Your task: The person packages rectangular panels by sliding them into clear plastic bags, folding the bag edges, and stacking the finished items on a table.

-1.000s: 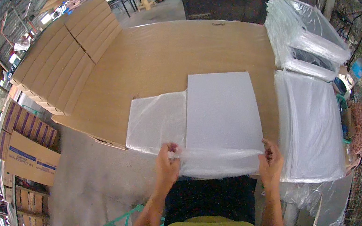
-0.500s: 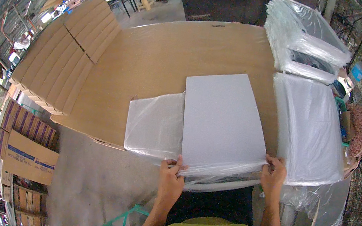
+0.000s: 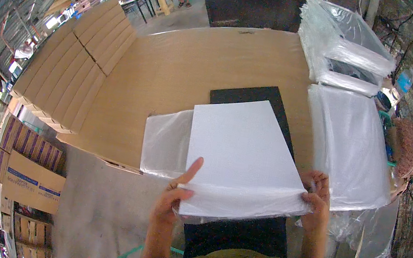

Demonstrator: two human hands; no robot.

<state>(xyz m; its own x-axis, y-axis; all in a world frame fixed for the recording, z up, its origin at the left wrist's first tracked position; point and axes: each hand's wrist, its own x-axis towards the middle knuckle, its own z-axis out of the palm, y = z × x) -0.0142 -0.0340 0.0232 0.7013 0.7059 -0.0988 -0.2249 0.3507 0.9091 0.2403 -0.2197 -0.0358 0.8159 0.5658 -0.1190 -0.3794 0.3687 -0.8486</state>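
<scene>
Head view, left hand: the left hand (image 3: 172, 199) is pinching the near left corner of the white sheet (image 3: 240, 156), forefinger lying up along its edge so the corner stays square.
Right hand: the right hand (image 3: 316, 197) is gripping the near right corner, fingers curled over the clear film there, which looks like a way of keeping the sheet level from both sides.
White sheet: it is lying tilted up at the near edge, over a black board (image 3: 255, 94) whose far end is showing beyond it and whose near end is showing below the hands.
Clear bag: a flat plastic bag (image 3: 165, 141) is lying just left of the sheet, touching it, seemingly kept within easy reach.
Right side: a stack of wrapped white panels (image 3: 349, 146) is resting near the right hand; more wrapped bundles (image 3: 346, 48) are sitting farther off.
Far left: folded cardboard boxes (image 3: 73, 67) are lining the wooden table (image 3: 184, 66), well apart from the hands.
</scene>
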